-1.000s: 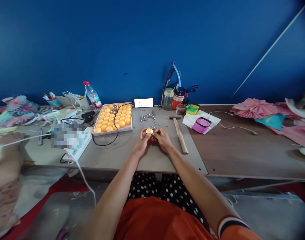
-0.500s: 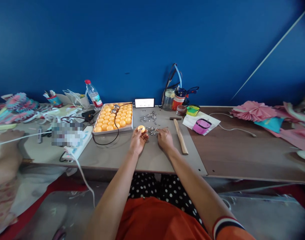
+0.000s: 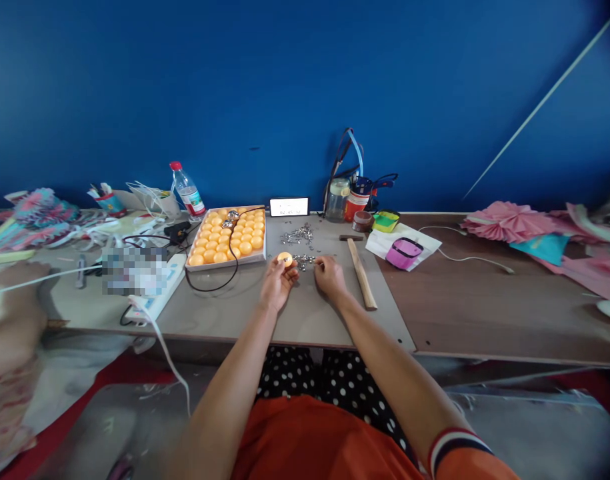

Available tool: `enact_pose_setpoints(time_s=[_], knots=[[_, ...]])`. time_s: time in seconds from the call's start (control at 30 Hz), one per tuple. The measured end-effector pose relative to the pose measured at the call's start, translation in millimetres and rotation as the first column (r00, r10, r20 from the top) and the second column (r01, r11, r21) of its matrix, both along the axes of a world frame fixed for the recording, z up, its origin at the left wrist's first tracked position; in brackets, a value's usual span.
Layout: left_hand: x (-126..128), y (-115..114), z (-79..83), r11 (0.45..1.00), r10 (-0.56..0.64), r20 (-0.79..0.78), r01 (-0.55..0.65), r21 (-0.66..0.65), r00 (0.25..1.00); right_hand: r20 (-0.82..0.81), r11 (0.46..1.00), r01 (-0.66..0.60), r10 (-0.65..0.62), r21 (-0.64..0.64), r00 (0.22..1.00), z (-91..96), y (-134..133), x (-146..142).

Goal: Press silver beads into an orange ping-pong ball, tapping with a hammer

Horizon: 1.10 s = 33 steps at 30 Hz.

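Observation:
Between the fingers of my left hand (image 3: 278, 285) is an orange ball (image 3: 285, 259) with a small dark metal bit on its top. My right hand (image 3: 331, 277) is beside the near pile of small shiny metal pieces (image 3: 303, 261); its fingertips are pressed together, and whatever they pinch is too small to make out. Farther back lies a second scatter of metal pieces (image 3: 297, 235). To the left, a shallow box (image 3: 225, 265) holds rows of orange balls (image 3: 219, 246), with silver balls (image 3: 233, 215) on top.
A hammer (image 3: 361, 270) lies right of my right hand. A phone (image 3: 289, 207) showing a timer stands at the back. A black cable (image 3: 215, 289) loops by the box. A power strip (image 3: 157, 293) and another person's arm (image 3: 19, 307) are at left. A purple pouch (image 3: 403, 253) lies right.
My right hand's fingers have drawn in closer together beside the metal pile. My left hand still holds the orange ball, almost unmoved.

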<state>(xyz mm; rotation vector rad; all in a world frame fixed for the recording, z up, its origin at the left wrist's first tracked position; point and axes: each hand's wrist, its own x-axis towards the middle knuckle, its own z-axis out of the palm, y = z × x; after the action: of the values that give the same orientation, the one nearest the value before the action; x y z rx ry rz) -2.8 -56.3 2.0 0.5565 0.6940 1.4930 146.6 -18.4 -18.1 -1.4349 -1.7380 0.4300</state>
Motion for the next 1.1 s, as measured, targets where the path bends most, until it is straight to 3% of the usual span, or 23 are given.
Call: enact_pose_setpoints(time_s=[0.1,0.17,0.37,0.47,0.53,0.63,0.83,1.1], knots=[[0.1,-0.6,0.3,1.000,-0.004,-0.002,0.004,-0.007,1.000,-0.249,0.994,-0.017,-0.010,-0.106,0.969,4.2,-5.4,0.2],[0.2,-0.9,0.5,1.000,-0.010,-0.010,0.010,-0.017,1.000,-0.420,0.985,-0.068,-0.005,-0.157,0.908,7.5,-8.9,-2.3],[0.8,-1.2,-0.2,0.999,-0.041,-0.033,0.041,-0.011,0.999,-0.799,0.928,-0.342,0.093,-0.147,0.595,13.1,-12.2,-9.6],[2.1,-1.4,-0.6,0.998,-0.060,-0.051,0.060,0.005,0.997,-0.888,0.885,-0.453,0.121,-0.106,0.444,14.3,-12.5,-10.4],[3.7,-1.7,-0.9,0.996,-0.081,-0.063,0.083,0.036,0.995,-0.908,0.862,-0.498,0.128,-0.098,0.399,14.5,-13.2,-11.1],[6.4,-2.0,-1.3,0.992,-0.096,-0.086,0.103,0.075,0.992,-0.905,0.851,-0.516,0.139,-0.100,0.403,13.4,-14.4,-12.2],[9.8,-1.8,-2.8,0.993,-0.091,-0.112,0.099,0.067,0.990,-0.833,0.879,-0.455,0.141,-0.144,0.535,11.1,-15.3,-12.7],[9.5,0.1,-7.0,0.990,-0.100,-0.147,0.113,0.086,0.984,-0.843,0.867,-0.479,0.151,-0.138,0.516,14.8,-18.9,-14.9]])
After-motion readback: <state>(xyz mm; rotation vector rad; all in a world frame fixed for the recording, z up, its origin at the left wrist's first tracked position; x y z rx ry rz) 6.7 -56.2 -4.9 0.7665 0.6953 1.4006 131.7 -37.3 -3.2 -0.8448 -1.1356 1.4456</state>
